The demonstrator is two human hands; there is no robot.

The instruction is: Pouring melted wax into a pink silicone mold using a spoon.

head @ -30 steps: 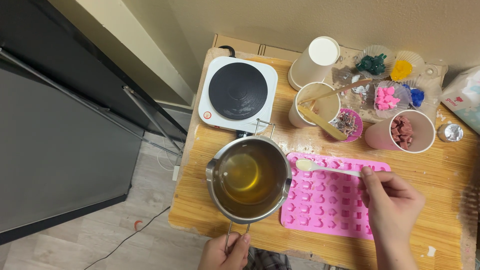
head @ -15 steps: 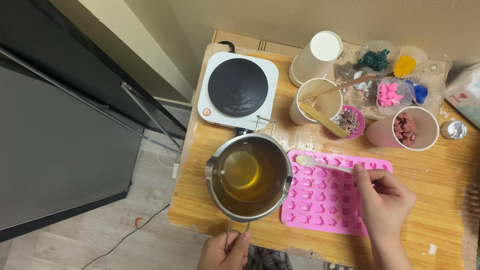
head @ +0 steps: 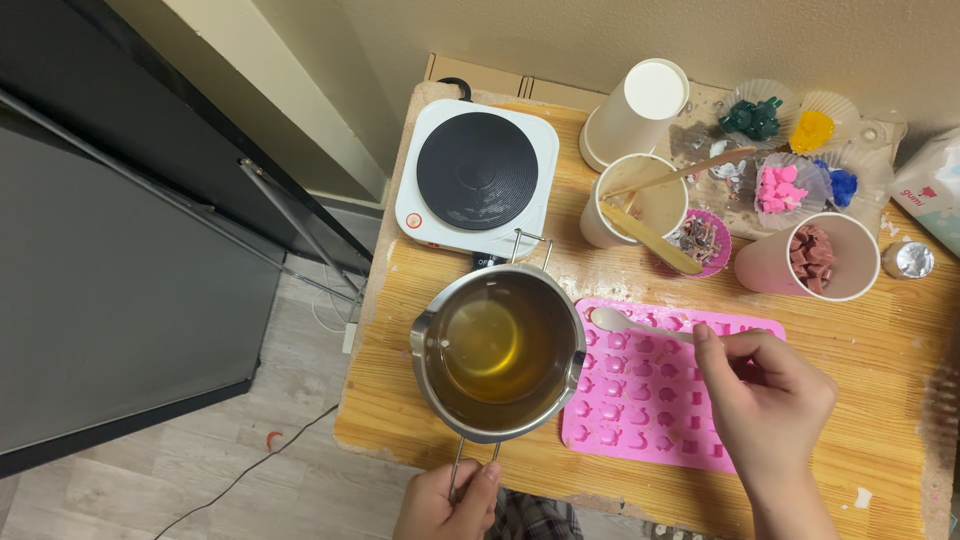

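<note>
My left hand [head: 445,505] grips the wire handle of a steel melting pot [head: 497,352] that holds clear yellow liquid. The pot sits at the front of a wooden table [head: 880,350]. My right hand [head: 765,400] holds a white plastic spoon [head: 625,322] over a pink silicone mold [head: 640,395] with several small shaped cavities. The spoon's bowl hovers at the mold's top left corner, just right of the pot's rim.
A white single-burner hot plate [head: 478,178] stands behind the pot. At the back right are paper cups [head: 640,205] with wooden sticks, a cup of reddish-brown chunks [head: 812,258], liners of coloured pieces [head: 780,190] and an upturned cup [head: 635,110]. Dark furniture is left of the table.
My right hand and the spoon have shifted slightly left and down over the mold, closer to the pot. The pot and my left hand stay put.
</note>
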